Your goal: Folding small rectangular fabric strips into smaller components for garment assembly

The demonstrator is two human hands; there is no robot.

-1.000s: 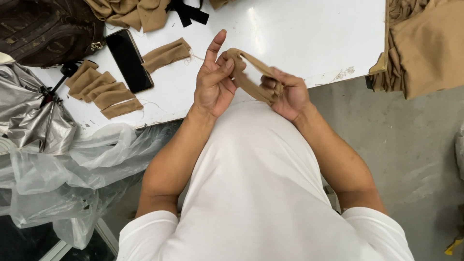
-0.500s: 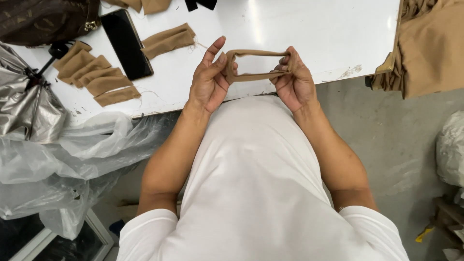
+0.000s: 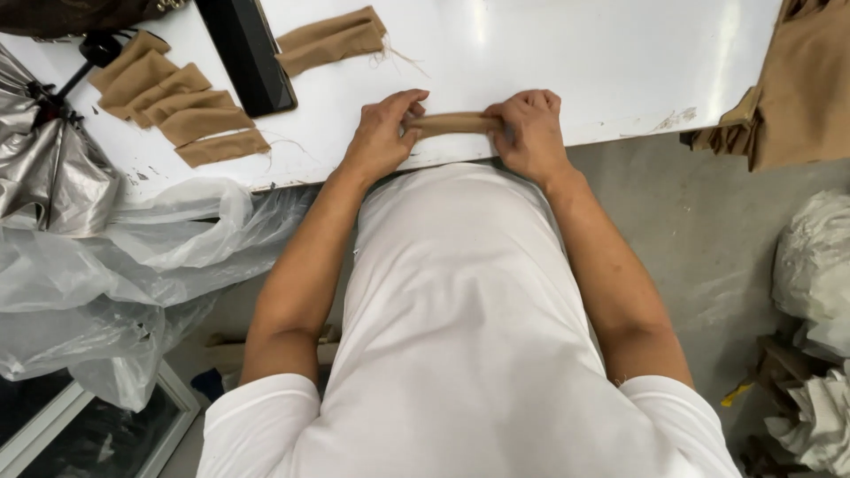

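Though thin, strip: tan fabric strip [image 3: 453,123] looks soft, light, limp.
Hold: left hand [image 3: 382,137], right hand [image 3: 531,128] fingers pinch its ends on tabletop [image 3: 549,53].

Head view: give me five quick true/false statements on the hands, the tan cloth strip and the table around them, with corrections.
1. Both hands, the left hand and the right hand, grip one tan cloth strip. True.
2. The strip is held up high above the white table. False: it lies low along the table's near edge.
3. A row of folded tan pieces lies overlapping on the table, left of the hands. True.
4. The black flat device sits between the two hands. False: it lies further left and further back, beside the folded pieces.
5. Clear plastic sheeting hangs below the table's left side. True.
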